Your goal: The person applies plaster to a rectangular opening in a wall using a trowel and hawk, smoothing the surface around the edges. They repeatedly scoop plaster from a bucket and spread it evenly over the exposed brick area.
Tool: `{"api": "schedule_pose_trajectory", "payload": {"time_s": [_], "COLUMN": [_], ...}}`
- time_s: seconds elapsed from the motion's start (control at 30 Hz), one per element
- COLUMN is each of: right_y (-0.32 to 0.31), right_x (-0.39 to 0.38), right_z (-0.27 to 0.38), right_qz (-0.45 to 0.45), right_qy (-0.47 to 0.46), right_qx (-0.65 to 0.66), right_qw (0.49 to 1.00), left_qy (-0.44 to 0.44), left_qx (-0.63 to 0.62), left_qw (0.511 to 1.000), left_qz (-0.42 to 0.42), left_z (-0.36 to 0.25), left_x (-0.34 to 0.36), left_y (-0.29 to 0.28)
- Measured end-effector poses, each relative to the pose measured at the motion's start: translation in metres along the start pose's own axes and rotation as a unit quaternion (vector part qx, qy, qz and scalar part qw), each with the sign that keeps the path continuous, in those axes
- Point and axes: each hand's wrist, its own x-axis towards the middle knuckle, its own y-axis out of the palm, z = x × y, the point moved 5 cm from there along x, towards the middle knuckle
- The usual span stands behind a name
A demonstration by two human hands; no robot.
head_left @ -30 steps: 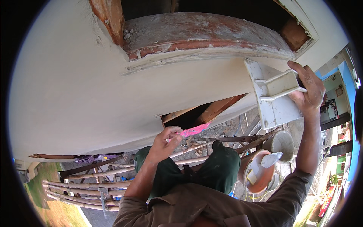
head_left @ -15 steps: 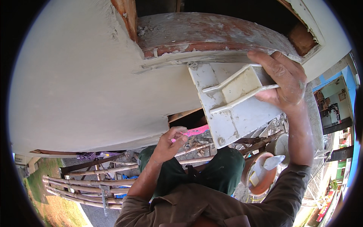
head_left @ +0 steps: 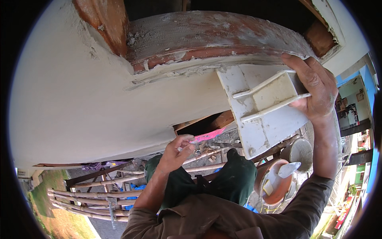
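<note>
My right hand point(head_left: 318, 89) is closed around the handle of a white plastic plastering float point(head_left: 254, 133), which is smudged with grey plaster. The float's flat plate lies against or very close to the pale plastered wall point(head_left: 159, 103), below a wooden window sill point(head_left: 215, 34). Lower down, my left hand point(head_left: 175, 154) pinches a bright pink, narrow flat strip point(head_left: 209, 136) with dark marks. The strip's far end points toward a dark opening in the wall; I cannot tell what kind of thing it is.
An orange-brown bucket point(head_left: 274, 187) with a light trowel-like blade point(head_left: 289, 170) stands below my right arm, beside a grey round container point(head_left: 298, 153). Bamboo poles point(head_left: 91, 195) run at lower left. An opening with wooden edges point(head_left: 205, 124) cuts into the wall.
My right hand and the float have shifted right and slightly down in view, while the window sill and its left post have slid left. My left hand keeps its grip on the pink strip.
</note>
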Motion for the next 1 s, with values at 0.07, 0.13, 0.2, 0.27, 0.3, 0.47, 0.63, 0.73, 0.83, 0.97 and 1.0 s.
{"api": "schedule_pose_trajectory", "payload": {"time_s": [0.07,0.13,0.2,0.27,0.3,0.47,0.63,0.73,0.83,0.97,1.0], "right_y": [-0.004,-0.008,-0.01,-0.01,-0.011,-0.012,-0.018,-0.024,-0.03,-0.035,-0.036], "right_x": [-0.009,-0.018,-0.028,-0.037,-0.04,-0.054,-0.073,-0.089,-0.106,-0.125,-0.129], "right_z": [-0.011,-0.022,-0.034,-0.044,-0.048,-0.067,-0.091,-0.111,-0.131,-0.151,-0.156], "right_qz": [-0.006,0.004,0.003,-0.01,-0.009,0.004,0.014,0.026,0.024,0.033,0.035], "right_qy": [0.003,0.004,0.005,0.001,0.0,0.01,0.036,0.057,0.066,0.083,0.084], "right_qx": [0.006,-0.008,-0.011,-0.013,-0.013,-0.022,-0.003,-0.001,-0.004,-0.033,-0.027], "right_qw": [1.0,1.0,1.0,1.0,1.0,1.0,0.999,0.998,0.998,0.995,0.996], "left_qy": [-0.007,-0.014,-0.021,-0.029,-0.034,-0.043,-0.066,-0.072,-0.087,-0.081,-0.074], "left_qx": [0.006,0.011,0.014,0.017,0.019,0.068,0.1,0.108,0.118,0.139,0.137], "left_qw": [1.0,1.0,1.0,0.999,0.999,0.997,0.992,0.991,0.989,0.987,0.987], "left_qz": [0.001,0.0,-0.003,-0.011,-0.016,-0.021,-0.024,-0.027,-0.025,-0.024,-0.025], "left_z": [0.001,0.001,0.002,0.003,0.002,-0.005,-0.018,-0.025,-0.029,-0.031,-0.031], "left_x": [0.001,0.002,0.003,0.005,0.005,0.003,0.003,0.004,0.005,0.008,0.009], "left_y": [0.001,0.003,0.005,0.007,0.008,0.014,0.024,0.034,0.045,0.058,0.061]}}
